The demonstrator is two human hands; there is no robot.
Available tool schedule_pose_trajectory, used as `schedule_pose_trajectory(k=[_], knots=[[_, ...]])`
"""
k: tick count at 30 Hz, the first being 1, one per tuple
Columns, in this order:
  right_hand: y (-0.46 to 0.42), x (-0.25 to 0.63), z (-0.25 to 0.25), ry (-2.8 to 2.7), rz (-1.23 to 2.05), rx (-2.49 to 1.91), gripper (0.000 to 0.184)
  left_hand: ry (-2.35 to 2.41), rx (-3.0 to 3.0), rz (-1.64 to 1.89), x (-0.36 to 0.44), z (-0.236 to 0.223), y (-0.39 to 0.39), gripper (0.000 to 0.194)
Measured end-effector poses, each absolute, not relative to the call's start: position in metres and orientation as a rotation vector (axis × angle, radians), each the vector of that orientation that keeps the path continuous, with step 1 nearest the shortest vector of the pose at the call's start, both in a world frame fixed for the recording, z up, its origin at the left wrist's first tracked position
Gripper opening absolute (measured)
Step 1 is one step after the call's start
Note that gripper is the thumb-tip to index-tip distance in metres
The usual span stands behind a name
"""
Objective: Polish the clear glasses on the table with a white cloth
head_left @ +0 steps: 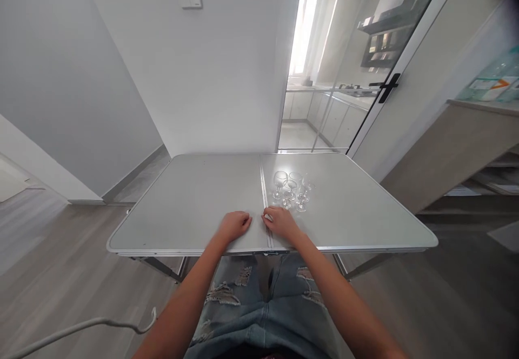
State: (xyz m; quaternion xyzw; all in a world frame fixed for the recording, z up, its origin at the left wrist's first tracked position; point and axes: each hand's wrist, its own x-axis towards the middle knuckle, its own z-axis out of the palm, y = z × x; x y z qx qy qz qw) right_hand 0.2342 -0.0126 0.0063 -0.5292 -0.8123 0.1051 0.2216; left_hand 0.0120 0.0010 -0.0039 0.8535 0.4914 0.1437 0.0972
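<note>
Glass goblets (291, 187), just beyond the right hand (279, 221), fingers curled, any hold unclear.

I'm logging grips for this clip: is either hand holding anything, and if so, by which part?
Nothing is visibly held: the left hand and right hand rest on the table, near the stemmed glasses.

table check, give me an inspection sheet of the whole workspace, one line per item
surface: grey table, centre seam between panels
things: several clear stemmed glasses grouped right of the seam; exact count unclear
clutter: nothing seen
hands: left hand and right hand loosely curled near the seam; grip unclear
cables: pale cord or hose, lower left, off the table
surroundings: wall and glazed door behind; bottles at right
</note>
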Motion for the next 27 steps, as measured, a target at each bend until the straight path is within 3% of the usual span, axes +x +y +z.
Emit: schedule_pose_trajectory(k=[10, 27], knots=[[-0.003, 0.231, -0.005, -2.253, 0.207, -1.503, 0.013, 1.448, 2.589, 0.386, 0.044, -0.007, 0.009, 0.033], [0.013, 0.244, -0.013, -1.978, 0.493, -1.219, 0.017, 1.508, 2.601, 0.366, 0.04, -0.008, 0.01, 0.038]])
